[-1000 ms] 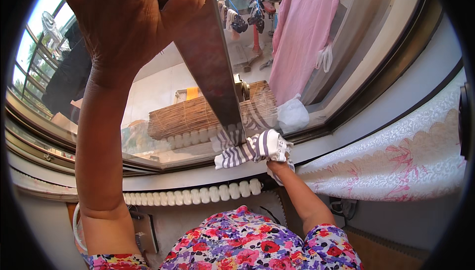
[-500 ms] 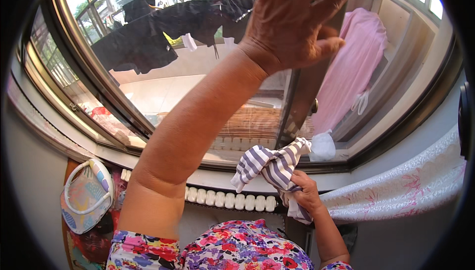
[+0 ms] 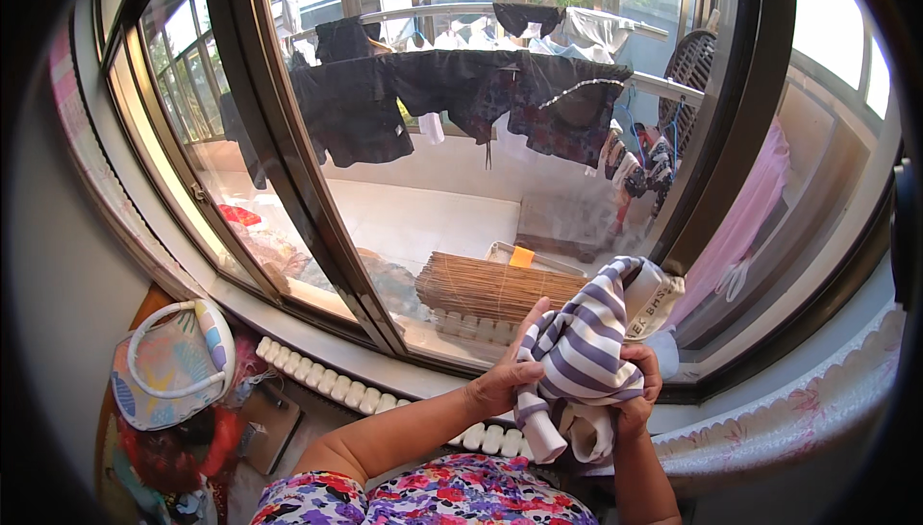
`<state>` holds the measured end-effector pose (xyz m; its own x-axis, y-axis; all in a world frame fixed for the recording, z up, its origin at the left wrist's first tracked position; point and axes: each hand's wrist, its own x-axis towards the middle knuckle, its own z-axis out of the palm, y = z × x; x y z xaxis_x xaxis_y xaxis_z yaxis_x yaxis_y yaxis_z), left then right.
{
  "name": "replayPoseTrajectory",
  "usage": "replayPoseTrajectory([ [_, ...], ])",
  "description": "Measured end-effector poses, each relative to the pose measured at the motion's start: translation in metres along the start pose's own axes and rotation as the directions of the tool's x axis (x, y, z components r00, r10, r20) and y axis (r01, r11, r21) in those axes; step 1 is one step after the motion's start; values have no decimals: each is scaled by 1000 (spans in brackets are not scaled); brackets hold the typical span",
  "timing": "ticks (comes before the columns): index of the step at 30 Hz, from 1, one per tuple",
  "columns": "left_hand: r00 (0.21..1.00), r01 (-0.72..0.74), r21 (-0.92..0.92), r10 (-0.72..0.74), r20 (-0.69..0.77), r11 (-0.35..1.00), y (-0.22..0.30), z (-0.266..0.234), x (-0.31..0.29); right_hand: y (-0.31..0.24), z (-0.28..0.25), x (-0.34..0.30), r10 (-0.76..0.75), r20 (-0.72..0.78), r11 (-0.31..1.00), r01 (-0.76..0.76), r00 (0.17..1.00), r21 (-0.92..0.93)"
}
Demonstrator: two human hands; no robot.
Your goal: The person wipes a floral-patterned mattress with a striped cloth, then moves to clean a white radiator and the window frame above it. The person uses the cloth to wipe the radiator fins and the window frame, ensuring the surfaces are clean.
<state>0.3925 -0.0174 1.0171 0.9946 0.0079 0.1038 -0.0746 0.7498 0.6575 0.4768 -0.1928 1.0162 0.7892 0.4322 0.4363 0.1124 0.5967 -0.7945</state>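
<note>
A crumpled garment with white and purple-grey stripes point(image 3: 588, 347) hangs in front of the window, held up between my two hands. It has a pale band with printed lettering at its upper right. My right hand point(image 3: 642, 388) is closed round the garment's lower right side, with the fingers bent. My left hand point(image 3: 502, 381) grips the left edge, thumb in front and one finger stretched upward along the cloth. The other fingers of that hand are partly hidden behind the fabric.
Ahead stands a sliding window with a dark frame point(image 3: 733, 131). Beyond the glass, dark clothes point(image 3: 423, 92) hang from a rail, above a rolled bamboo blind point(image 3: 495, 285). A pink cloth point(image 3: 745, 212) hangs at right. Below the sill are a white radiator point(image 3: 332, 384) and a patterned bag point(image 3: 168, 371).
My left hand has come down from the upper window frame to the striped garment. The garment is raised and moved slightly right, and the view has shifted, showing more of the window.
</note>
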Motion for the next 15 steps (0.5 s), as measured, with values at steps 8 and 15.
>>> replayPoseTrajectory([
  [8, 969, 51, 103, -25, -245, 993, 55, -6, -38, 19, 39, 41, -127, 448, 700, 400, 885, -591],
  [15, 497, -552, 832, 821, 281, 49, 264, 90, -35, -70, -2, 134, -500, 588, -492, 350, 636, -797],
])
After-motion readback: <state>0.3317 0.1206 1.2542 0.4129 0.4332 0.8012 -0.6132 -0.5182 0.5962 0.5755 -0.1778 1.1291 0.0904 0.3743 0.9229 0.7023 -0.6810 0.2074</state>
